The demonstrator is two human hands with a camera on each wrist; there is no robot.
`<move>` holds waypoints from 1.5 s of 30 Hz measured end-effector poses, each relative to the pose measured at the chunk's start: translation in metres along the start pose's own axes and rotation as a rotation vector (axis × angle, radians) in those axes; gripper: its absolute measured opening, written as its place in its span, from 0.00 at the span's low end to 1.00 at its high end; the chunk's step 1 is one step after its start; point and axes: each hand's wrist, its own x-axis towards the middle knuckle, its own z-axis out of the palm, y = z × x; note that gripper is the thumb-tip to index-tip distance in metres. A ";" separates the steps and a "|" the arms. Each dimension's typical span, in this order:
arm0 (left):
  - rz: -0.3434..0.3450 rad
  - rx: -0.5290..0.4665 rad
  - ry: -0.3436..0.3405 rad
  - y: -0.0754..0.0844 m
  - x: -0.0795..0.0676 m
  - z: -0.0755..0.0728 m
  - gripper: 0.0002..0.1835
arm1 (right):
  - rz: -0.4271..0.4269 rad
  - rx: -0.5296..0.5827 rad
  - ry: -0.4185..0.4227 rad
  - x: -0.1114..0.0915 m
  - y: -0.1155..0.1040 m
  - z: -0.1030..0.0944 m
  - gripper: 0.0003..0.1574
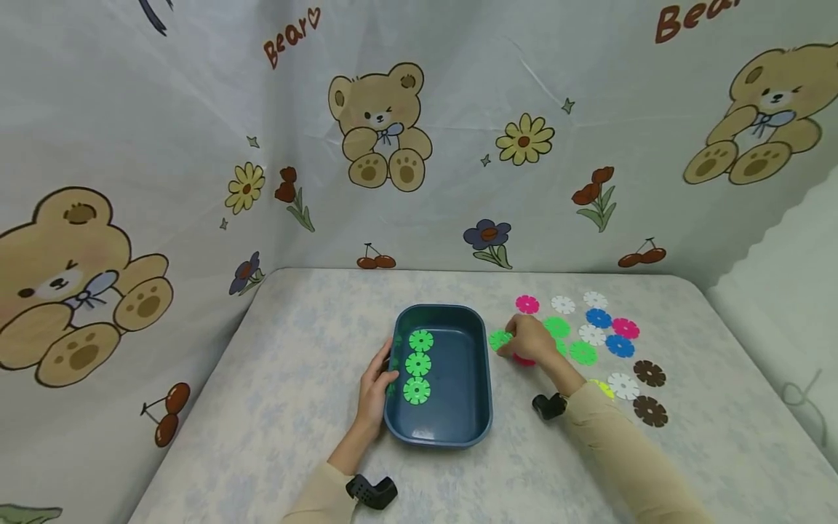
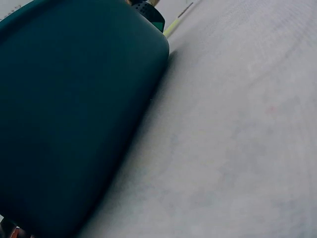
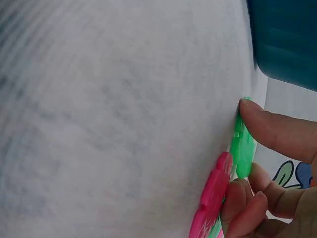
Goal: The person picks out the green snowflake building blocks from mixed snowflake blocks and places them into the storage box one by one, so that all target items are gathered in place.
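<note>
A dark blue rectangular plastic bin stands on the table, with three green flower-shaped discs in a column along its left side. My left hand grips the bin's left wall, its thumb over the rim and its fingers outside. Just right of the bin, my right hand pinches another green disc between thumb and fingers. In the right wrist view this disc is tilted on edge close to the table, and a pink disc lies beside the curled fingers. The bin's outer wall fills much of the left wrist view.
Several loose discs lie right of my right hand, among them a blue disc, a white disc, a brown disc and a partly hidden yellow disc. A bear-printed curtain hangs behind the table.
</note>
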 end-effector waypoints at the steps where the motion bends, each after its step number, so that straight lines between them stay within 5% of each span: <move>1: -0.001 -0.001 0.004 0.000 0.000 0.000 0.32 | 0.000 0.002 -0.001 0.000 0.000 0.000 0.27; 9: 0.001 0.012 -0.006 0.000 0.000 0.000 0.32 | -0.056 0.161 0.003 -0.003 0.003 -0.010 0.13; 20: -0.009 0.001 0.011 0.002 0.000 0.004 0.32 | 0.023 0.439 -0.025 -0.015 0.003 -0.030 0.17; 31: -0.026 0.001 0.017 0.002 0.001 0.005 0.32 | -0.095 0.509 -0.009 -0.048 -0.031 -0.038 0.18; 45: -0.024 0.003 0.016 0.003 0.001 0.006 0.32 | -0.256 0.556 -0.285 -0.081 -0.079 0.002 0.11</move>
